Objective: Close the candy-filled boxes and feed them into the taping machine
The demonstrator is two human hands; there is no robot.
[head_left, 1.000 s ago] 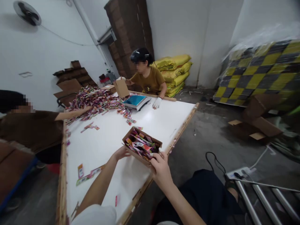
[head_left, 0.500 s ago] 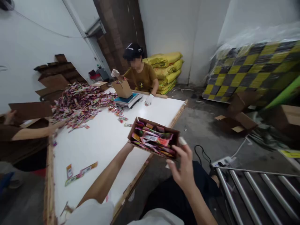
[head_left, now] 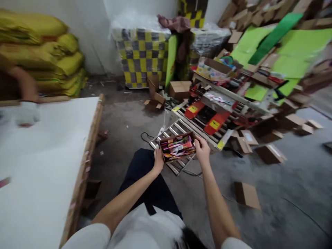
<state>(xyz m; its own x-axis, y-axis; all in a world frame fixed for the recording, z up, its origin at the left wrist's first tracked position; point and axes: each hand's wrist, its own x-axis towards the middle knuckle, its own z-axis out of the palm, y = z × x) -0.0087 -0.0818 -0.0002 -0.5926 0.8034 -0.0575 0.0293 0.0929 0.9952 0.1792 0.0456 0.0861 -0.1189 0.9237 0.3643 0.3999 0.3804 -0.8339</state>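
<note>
An open cardboard box (head_left: 166, 159) full of small, colourful wrapped packets (head_left: 178, 147) is held up in front of me. My left hand (head_left: 158, 159) grips its left end, the fingers partly hidden behind the wall. At the opposite end my right hand (head_left: 202, 149) is closed on the box's side, thumb near the rim. The box is roughly level, above the near end of a roller conveyor (head_left: 171, 131).
A white table (head_left: 46, 166) with a wooden edge stands at left, a co-worker's gloved hand (head_left: 28, 114) over it. Ahead is a carton-sealing machine (head_left: 215, 107) with red parts. Cardboard boxes (head_left: 246, 195) lie on the floor at right. Yellow sacks (head_left: 44, 55) are stacked behind the table.
My view has swung right, from the table towards the conveyor. The box has moved along with me, away from the table. My right hand has closed on the box's end.
</note>
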